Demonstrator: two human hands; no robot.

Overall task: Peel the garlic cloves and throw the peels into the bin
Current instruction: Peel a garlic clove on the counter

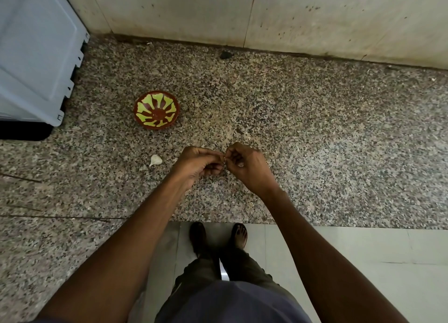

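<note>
— How far along are you?
— Early, I'd judge: your bowl [156,110] on the worktop [315,128] holds nothing, another garlic clove [155,160] waits left of your hands.
— And those?
— Left hand [199,164] and right hand [244,165] together pinch something tiny, probably a clove; no bin visible.

Dim, even light with soft shadows. I see wide-angle bowing along the wall [266,19] and frame edges; the granite tabletop [315,128] is sharp, my forearms slightly soft.
</note>
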